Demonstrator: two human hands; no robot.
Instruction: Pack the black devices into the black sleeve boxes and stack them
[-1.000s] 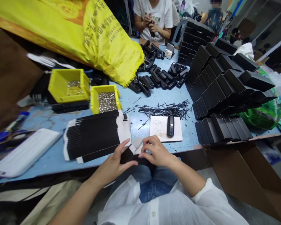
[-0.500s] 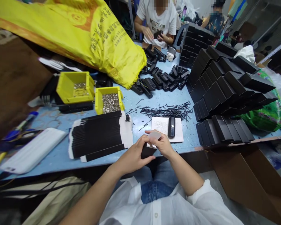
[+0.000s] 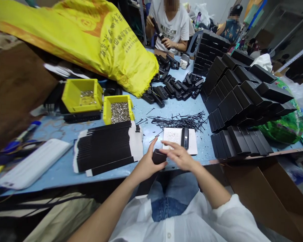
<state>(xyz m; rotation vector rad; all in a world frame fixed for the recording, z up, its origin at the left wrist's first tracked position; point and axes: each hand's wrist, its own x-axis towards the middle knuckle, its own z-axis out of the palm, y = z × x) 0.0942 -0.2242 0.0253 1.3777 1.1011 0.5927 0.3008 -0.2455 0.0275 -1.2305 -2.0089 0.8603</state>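
My left hand [image 3: 148, 164] grips a long black cardboard box [image 3: 158, 157], thumb on one side and fingers on the other. The box slants down toward my lap, and its upper end looks folded closed. My right hand [image 3: 182, 157] is at that upper end with fingers stretched out, the fingertips at or just over the box edge; whether they touch it I cannot tell. Just beyond my right hand, a black oblong device [image 3: 184, 138] lies on a white square pad [image 3: 192, 148]. To the left lies a row of flattened black boxes [image 3: 104, 144].
Black boxes [image 3: 238, 97] are stacked high at the right. Thin black sticks [image 3: 181, 121] and black devices [image 3: 170, 88] lie mid-table. Yellow bins [image 3: 118, 109] hold small metal parts. A yellow sack [image 3: 131, 57] droops from the left. A co-worker [image 3: 170, 30] across the table holds a black object.
The pale flap at the box's upper end is folded down. My right hand has loosened and its fingers have straightened. The co-worker has raised a long black object.
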